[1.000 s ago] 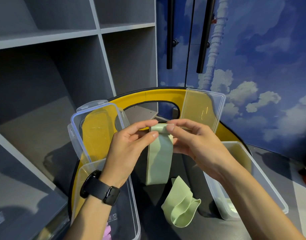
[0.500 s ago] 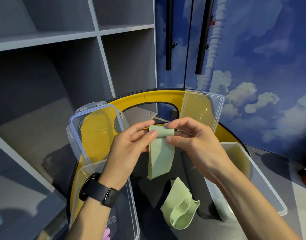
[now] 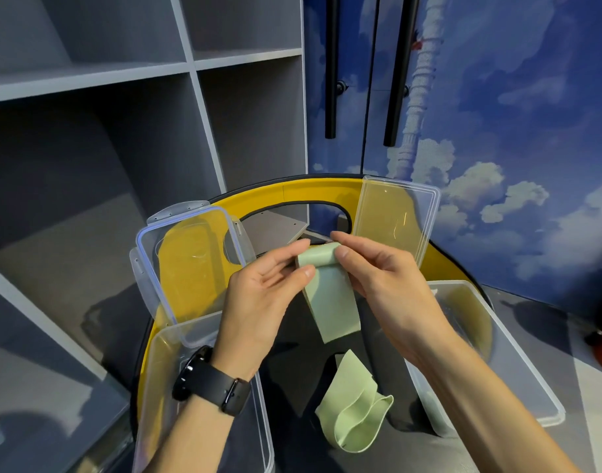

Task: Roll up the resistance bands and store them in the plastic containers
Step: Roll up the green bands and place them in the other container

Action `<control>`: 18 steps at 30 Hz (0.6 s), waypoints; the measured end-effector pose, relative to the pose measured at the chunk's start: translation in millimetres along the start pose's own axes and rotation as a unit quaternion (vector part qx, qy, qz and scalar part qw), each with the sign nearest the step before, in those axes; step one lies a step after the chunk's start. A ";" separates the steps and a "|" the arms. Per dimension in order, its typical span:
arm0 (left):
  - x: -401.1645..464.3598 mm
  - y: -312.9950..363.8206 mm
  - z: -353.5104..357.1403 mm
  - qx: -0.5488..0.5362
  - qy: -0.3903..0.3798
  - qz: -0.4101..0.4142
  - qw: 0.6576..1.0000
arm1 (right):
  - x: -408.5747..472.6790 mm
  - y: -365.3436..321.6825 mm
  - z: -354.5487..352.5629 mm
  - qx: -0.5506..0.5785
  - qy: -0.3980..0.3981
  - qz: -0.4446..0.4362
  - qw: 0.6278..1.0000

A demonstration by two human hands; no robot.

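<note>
Pale green rubber, a resistance band (image 3: 330,295), hangs in the air between the two hands above a dark seat-like surface (image 3: 292,387), its top end turned into a small roll and its tail dangling free. The left hand (image 3: 258,302) pinches one end of that roll between thumb and fingertips; the right hand (image 3: 384,281) pinches the other end, fingers curled round it. Rolling is plainly the step in hand and looks only begun: most of the strip is unwound. Next the fingers would need to turn the roll downward evenly, keeping the edges aligned so it does not cone, and keep it clamped, since such rubber likely springs open.

A second green band (image 3: 352,414) lies crumpled on the surface below. An open clear plastic container (image 3: 204,404) stands at the left, another (image 3: 490,353) at the right, each with its lid (image 3: 190,264) (image 3: 398,223) propped behind against a yellow curved rim (image 3: 313,196). Beyond are grey shelves (image 3: 122,97) and a blue cloud-painted cupboard door (image 3: 514,131).
</note>
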State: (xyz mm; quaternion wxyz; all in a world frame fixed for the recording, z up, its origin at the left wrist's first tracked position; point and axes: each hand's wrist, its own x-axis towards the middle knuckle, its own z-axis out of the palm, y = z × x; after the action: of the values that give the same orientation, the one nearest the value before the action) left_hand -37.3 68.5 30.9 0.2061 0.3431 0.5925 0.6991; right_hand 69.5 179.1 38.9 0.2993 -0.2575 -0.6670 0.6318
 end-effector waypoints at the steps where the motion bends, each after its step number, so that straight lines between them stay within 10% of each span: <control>1: -0.1 -1.0 1.0 -0.001 0.002 -0.002 1.000 | -0.6 0.7 1.4 -0.012 0.000 -0.004 1.000; 18: 2.8 -1.0 -5.9 -0.013 -0.007 -0.071 0.997 | -1.2 0.4 -1.1 0.100 -0.039 -0.008 0.994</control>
State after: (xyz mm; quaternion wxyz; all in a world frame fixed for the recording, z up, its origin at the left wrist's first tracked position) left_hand -43.6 66.7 30.3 0.2638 0.3030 0.6043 0.6881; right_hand 71.1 179.1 38.4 0.3029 -0.1961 -0.6136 0.7023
